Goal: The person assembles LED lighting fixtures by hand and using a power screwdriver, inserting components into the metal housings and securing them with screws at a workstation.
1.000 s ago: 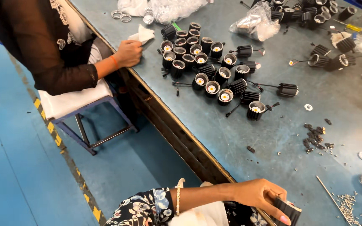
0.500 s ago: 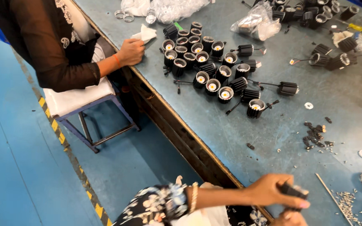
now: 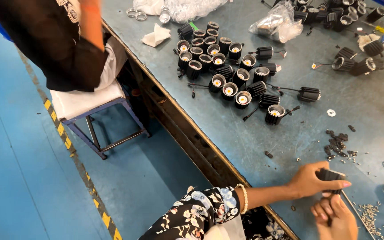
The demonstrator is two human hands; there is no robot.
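My left hand [image 3: 310,182], on an arm with a floral sleeve and a bead bracelet, is shut on a small black finned lamp housing [image 3: 332,174] just above the grey-blue table [image 3: 245,142] near its front edge. My right hand [image 3: 334,218] is directly below the housing, with its fingers bunched together and their tips up against it. Whether those fingers hold something small is hidden. A thin metal rod [image 3: 350,206] lies on the table beside both hands.
Several black lamp housings [image 3: 227,66] with wires stand clustered mid-table. A pile of dark screws [image 3: 336,144], silver screws [image 3: 370,213], a white washer [image 3: 330,113], plastic bags [image 3: 276,24] and a white cloth [image 3: 156,35] lie about. A co-worker [image 3: 67,40] sits on a blue stool [image 3: 98,111] at the left.
My right hand has come up into view under the housing held in my left hand. The co-worker's hand has lifted off the table by the white cloth.
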